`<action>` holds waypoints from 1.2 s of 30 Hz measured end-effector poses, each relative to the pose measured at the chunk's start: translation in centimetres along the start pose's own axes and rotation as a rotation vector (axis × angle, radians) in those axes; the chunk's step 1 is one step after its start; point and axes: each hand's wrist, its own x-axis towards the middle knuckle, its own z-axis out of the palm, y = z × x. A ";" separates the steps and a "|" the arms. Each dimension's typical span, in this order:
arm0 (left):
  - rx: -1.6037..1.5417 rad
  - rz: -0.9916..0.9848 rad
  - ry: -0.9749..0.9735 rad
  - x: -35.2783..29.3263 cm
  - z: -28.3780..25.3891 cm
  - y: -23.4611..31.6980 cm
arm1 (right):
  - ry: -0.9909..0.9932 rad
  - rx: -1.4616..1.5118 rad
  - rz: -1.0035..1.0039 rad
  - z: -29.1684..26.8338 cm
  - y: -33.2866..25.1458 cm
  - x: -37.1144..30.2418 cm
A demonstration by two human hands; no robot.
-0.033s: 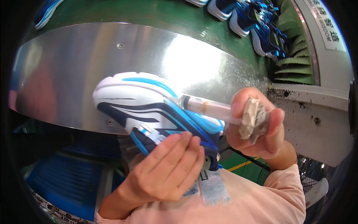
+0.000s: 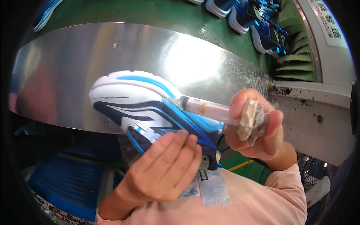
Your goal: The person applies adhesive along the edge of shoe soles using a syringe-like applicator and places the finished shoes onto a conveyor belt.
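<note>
The right hand is closed around the barrel of a clear syringe, with a crumpled grey rag pinched between thumb and fingers at the plunger end; the syringe's tip points left and meets the edge where the sole joins the upper of a running shoe. The left hand lies flat and closed over the shoe's upper from below, fingers together and pressed against the blue side and the heel collar, so the shoe is held up in the air, sole turned away from the person and toe toward the left. The shoe is blue with white and navy stripes and a white sole with a light blue streak; it looks light, with a soft, yielding upper and a springy foam sole, so the firmest hold seems to be around the heel and midfoot, where the left hand already clamps it. The syringe looks like thin, smooth plastic that could slip, and the rag probably helps the grip. Behind the shoe curves a broad polished metal sheet, which mirrors a bright light. Past its far edge a green belt carries more blue shoes toward the far right corner, next to green ribbed guards and a speckled white machine housing. A pink sleeve with tape strips fills the near edge.
</note>
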 end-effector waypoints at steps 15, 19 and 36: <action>0.100 -0.063 -0.051 2.9 0.1 1.3 | 0.015 0.206 -0.144 -5.1 5.0 -7.4; 0.094 -0.069 -0.089 3.8 -0.1 1.4 | -0.005 0.408 -0.294 -6.9 7.0 -7.3; 0.156 -0.069 -0.326 7.9 0.2 1.2 | 0.064 0.607 -0.333 -8.7 10.8 -8.7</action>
